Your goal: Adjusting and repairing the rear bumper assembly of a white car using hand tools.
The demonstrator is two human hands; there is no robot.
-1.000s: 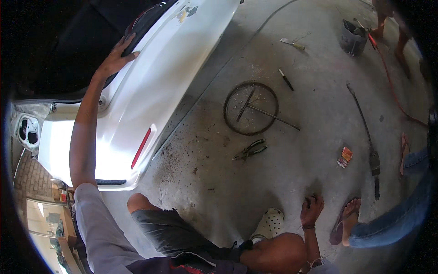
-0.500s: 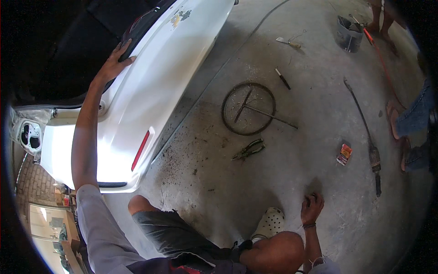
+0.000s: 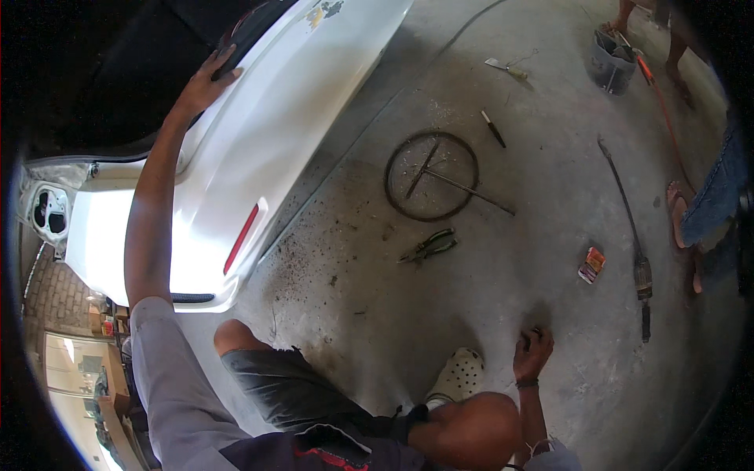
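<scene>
The step in hand looks like bracing against the long, glossy white car bumper (image 3: 259, 149), which stretches along the person's left; a next move there would seem to call for steady, even pressure on its smooth curve. The left hand (image 3: 207, 83) rests at the upper edge, grip apart, thumb and fingers spread, clasping nothing. The right hand (image 3: 533, 355) is low over the grey concrete floor (image 3: 369, 314), fingers curled (whether around anything, I cannot tell), well apart from the dark-handled pliers (image 3: 428, 247).
</scene>
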